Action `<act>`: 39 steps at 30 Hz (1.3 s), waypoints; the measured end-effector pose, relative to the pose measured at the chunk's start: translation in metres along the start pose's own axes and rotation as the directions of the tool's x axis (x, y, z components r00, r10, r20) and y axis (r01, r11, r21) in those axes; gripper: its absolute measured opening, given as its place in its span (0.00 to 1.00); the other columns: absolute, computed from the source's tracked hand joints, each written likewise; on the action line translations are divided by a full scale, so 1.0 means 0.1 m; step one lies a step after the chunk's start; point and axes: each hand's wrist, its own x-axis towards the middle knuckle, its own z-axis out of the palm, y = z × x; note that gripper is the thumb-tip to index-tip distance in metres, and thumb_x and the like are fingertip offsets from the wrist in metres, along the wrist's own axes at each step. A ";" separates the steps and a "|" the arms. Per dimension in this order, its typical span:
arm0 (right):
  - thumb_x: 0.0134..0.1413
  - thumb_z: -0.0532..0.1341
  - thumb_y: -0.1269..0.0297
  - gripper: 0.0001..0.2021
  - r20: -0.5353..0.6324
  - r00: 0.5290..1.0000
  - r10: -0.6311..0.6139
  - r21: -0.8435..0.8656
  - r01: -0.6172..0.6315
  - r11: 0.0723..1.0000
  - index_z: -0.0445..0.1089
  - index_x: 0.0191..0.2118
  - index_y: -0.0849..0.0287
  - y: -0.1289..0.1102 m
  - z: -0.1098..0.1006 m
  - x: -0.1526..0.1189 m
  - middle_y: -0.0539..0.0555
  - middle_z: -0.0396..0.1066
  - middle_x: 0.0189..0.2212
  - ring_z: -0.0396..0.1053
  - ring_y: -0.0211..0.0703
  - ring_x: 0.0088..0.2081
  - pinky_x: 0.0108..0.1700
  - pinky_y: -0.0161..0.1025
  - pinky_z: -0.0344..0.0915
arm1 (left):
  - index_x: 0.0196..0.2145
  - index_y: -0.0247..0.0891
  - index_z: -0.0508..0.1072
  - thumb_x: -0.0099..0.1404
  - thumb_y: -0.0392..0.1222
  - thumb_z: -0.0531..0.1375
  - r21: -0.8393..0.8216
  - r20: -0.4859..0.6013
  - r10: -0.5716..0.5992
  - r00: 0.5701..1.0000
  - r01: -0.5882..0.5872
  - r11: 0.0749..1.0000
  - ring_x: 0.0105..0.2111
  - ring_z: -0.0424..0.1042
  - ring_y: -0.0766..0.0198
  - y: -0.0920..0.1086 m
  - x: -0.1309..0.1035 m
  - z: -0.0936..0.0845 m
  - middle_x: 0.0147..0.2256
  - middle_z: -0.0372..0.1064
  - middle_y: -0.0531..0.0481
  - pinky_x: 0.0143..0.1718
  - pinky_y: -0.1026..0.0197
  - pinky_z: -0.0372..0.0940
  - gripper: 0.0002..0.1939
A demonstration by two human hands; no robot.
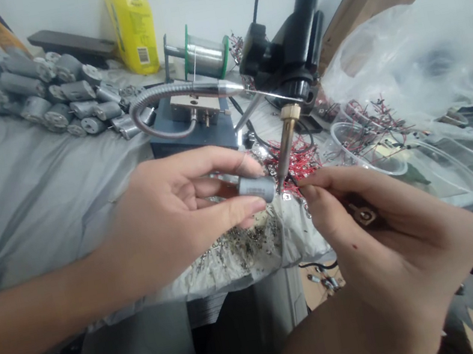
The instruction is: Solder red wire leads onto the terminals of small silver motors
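Observation:
My left hand (195,199) is closed around a small grey cylindrical motor (257,189), gripped between thumb and fingers with one end facing right. That end is right beside the tip of a soldering iron (287,147), which slants down from a black stand (293,57). Whether the tip touches the motor I cannot tell. On the other side of the tip, my right hand (378,231) pinches a thin dark wire-like piece (293,181) between thumb and forefinger. A small round brass-coloured part (363,214) shows within the curl of its other fingers.
Red-wired components (301,156) lie heaped behind the iron's tip. A solder spool (206,54) and a flexible metal feed tube (149,98) stand behind my hands. Grey motors (75,91) are piled back left. A clear plastic cup (366,148) lies right. Solder bits (239,246) litter the table's front.

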 end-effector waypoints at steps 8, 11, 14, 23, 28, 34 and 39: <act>0.60 0.70 0.77 0.12 -0.003 1.000 0.003 0.019 -0.003 1.000 0.83 0.41 0.49 -0.01 0.00 0.00 0.45 0.78 0.29 0.71 0.38 0.28 0.29 0.38 0.66 | 0.44 0.51 0.87 0.64 0.40 0.78 0.001 -0.002 -0.011 1.000 0.011 1.000 0.36 0.88 0.61 0.01 0.01 0.00 0.38 0.86 0.61 0.40 0.72 0.83 0.12; 0.60 0.70 0.77 0.12 0.004 1.000 0.006 0.017 -0.007 1.000 0.82 0.41 0.49 -0.02 0.01 -0.01 0.45 0.78 0.30 0.72 0.38 0.28 0.30 0.38 0.66 | 0.44 0.51 0.87 0.64 0.41 0.79 0.012 -0.004 0.002 1.000 -0.002 1.000 0.36 0.88 0.60 0.01 0.01 0.00 0.39 0.86 0.60 0.39 0.72 0.83 0.12; 0.61 0.69 0.77 0.12 0.023 1.000 0.004 0.003 -0.004 1.000 0.81 0.41 0.49 -0.03 0.00 0.01 0.44 0.77 0.29 0.70 0.37 0.28 0.30 0.38 0.66 | 0.44 0.51 0.87 0.64 0.40 0.79 0.012 0.002 0.010 1.000 -0.010 1.000 0.36 0.88 0.60 0.00 0.01 -0.01 0.39 0.86 0.60 0.39 0.71 0.83 0.12; 0.61 0.70 0.76 0.13 0.010 1.000 0.000 0.002 0.000 1.000 0.81 0.42 0.47 -0.03 0.00 -0.01 0.43 0.77 0.29 0.71 0.36 0.28 0.29 0.36 0.67 | 0.45 0.50 0.87 0.64 0.41 0.79 -0.019 -0.007 0.018 1.000 -0.018 1.000 0.40 0.88 0.55 -0.03 -0.01 0.01 0.40 0.87 0.57 0.42 0.67 0.85 0.12; 0.62 0.70 0.75 0.12 0.007 1.000 0.003 -0.001 -0.003 1.000 0.82 0.42 0.47 -0.03 -0.01 -0.02 0.44 0.77 0.29 0.70 0.36 0.28 0.28 0.37 0.66 | 0.44 0.48 0.87 0.63 0.40 0.79 -0.016 -0.011 -0.009 1.000 0.009 1.000 0.40 0.88 0.55 0.00 0.00 0.00 0.40 0.86 0.56 0.42 0.67 0.85 0.12; 0.61 0.70 0.75 0.13 0.007 1.000 0.012 0.001 -0.012 1.000 0.82 0.42 0.46 -0.03 -0.02 -0.02 0.44 0.78 0.30 0.71 0.37 0.28 0.28 0.37 0.67 | 0.44 0.48 0.87 0.63 0.41 0.79 -0.031 -0.009 -0.027 1.000 0.027 0.999 0.40 0.88 0.55 0.02 -0.02 0.01 0.42 0.86 0.55 0.43 0.66 0.85 0.12; 0.62 0.69 0.75 0.12 0.032 0.999 0.013 -0.002 -0.013 1.000 0.82 0.42 0.47 -0.02 -0.03 -0.01 0.45 0.79 0.30 0.72 0.40 0.28 0.29 0.39 0.68 | 0.44 0.50 0.87 0.63 0.41 0.79 -0.023 -0.007 -0.028 1.000 0.028 0.999 0.40 0.88 0.57 0.01 -0.01 0.02 0.41 0.86 0.57 0.42 0.68 0.85 0.12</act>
